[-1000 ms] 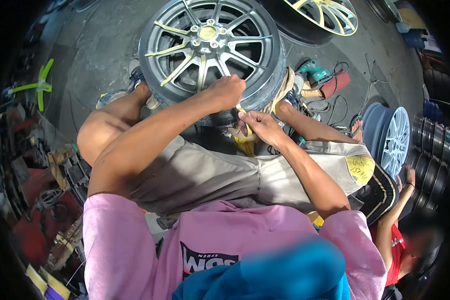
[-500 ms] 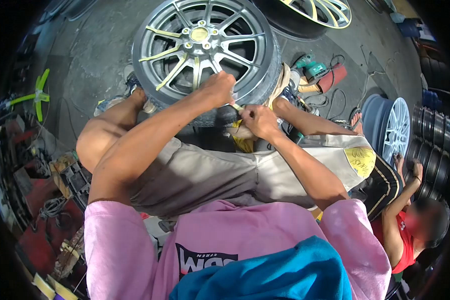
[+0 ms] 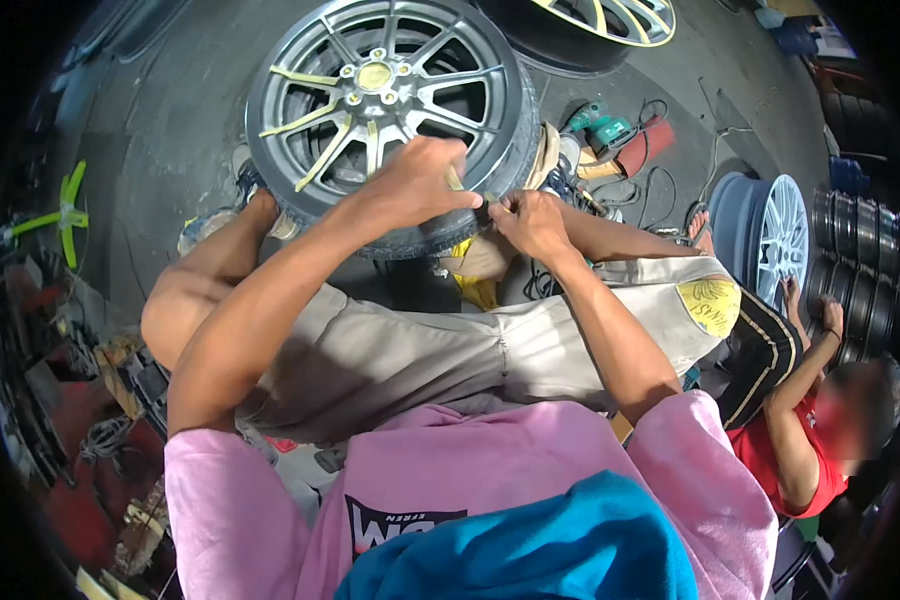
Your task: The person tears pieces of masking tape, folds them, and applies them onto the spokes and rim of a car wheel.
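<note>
My left hand is closed over the near right rim of a grey multi-spoke wheel, with a bit of pale yellow masking tape at its fingers. Close beside it, my right hand pinches at the tape's other end, fingers curled; the fingertips of both hands nearly meet. Strips of the same tape lie along several left and lower spokes, and a round yellow piece covers the hub centre. The wheel sits on a tire between my legs. Spokes to the right are bare.
A second wheel with yellow tape stands beyond. Right of the tire lie a green power tool, cords and a red piece. A light blue wheel and a person in a red shirt are at the right. A bright green stand is at left.
The view has shifted, so the wheel sits slightly farther left. My left hand has turned, with its thumb now pointing right towards my right hand. Both hands stay close together.
</note>
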The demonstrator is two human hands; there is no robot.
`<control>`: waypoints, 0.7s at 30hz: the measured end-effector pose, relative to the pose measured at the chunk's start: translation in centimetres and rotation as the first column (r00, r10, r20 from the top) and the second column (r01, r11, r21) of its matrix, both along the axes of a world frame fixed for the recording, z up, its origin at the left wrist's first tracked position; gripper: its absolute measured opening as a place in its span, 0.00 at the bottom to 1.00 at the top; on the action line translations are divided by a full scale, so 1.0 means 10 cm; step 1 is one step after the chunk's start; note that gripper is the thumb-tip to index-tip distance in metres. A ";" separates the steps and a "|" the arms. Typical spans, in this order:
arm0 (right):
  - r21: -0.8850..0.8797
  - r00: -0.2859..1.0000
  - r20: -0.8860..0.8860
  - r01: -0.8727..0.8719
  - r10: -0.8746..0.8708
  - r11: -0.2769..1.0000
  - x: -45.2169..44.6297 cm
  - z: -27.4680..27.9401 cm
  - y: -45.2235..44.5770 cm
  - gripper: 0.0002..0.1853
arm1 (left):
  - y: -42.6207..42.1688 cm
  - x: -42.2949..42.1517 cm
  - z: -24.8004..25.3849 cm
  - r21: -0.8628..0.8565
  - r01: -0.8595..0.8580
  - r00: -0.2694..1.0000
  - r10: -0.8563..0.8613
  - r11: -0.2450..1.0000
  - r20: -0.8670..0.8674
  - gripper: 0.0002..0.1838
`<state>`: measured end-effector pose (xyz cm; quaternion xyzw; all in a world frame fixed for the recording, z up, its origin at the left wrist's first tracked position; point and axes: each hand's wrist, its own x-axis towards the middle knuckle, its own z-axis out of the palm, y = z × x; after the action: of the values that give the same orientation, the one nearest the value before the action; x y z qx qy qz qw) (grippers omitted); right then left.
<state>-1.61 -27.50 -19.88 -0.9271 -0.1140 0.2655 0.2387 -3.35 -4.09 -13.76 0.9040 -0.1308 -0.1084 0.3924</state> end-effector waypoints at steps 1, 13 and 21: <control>0.041 0.999 0.036 0.013 -0.014 0.999 0.05 0.06 0.01 0.21 | 0.05 0.01 0.13 -0.007 -0.054 0.995 0.054 0.999 0.078 0.19; 0.203 0.994 0.105 -0.052 0.031 0.978 0.08 0.33 0.14 0.18 | 0.16 0.15 0.16 -0.047 -0.060 0.989 0.065 0.997 0.131 0.08; 0.273 0.959 0.262 -0.183 0.110 0.944 0.07 0.23 0.13 0.14 | 0.11 0.05 0.16 -0.071 0.024 0.996 -0.017 0.997 0.092 0.08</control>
<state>-0.90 -26.20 -17.56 -0.8954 -0.2498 0.1473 0.3380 -2.82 -2.98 -12.17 0.8918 -0.1617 -0.0664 0.4172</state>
